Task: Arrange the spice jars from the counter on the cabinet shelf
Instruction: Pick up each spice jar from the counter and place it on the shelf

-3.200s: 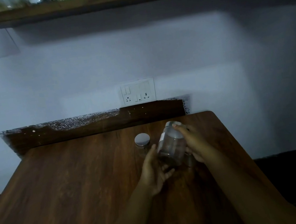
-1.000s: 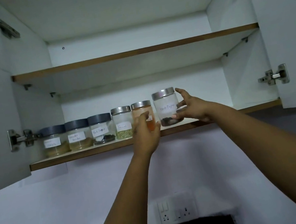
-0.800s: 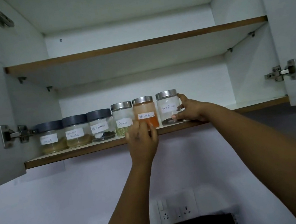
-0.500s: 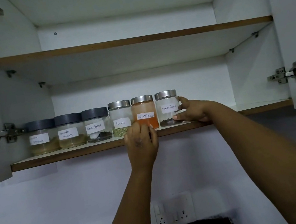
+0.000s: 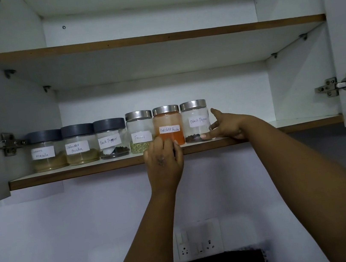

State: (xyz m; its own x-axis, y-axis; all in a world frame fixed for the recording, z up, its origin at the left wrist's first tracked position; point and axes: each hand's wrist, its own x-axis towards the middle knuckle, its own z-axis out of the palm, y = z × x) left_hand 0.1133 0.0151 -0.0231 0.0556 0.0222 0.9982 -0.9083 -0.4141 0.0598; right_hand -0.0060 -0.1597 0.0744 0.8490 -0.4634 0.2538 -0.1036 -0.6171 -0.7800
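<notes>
Six jars [image 5: 195, 121] stand in a row along the shelf's [image 5: 83, 169] front edge, so placing looks nearly finished; the right hand [image 5: 229, 125] touches the last jar with loose fingers, the left hand [image 5: 162, 159] rests relaxed at the edge, and the counter is hidden.

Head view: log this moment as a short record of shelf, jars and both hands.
shelf: six jars in a row
jars, left to right: masala, coriander, black pepper, fennel, red chilli, black pepper
left hand: fingers at red chilli jar's base
right hand: fingers touch the rightmost jar
</notes>
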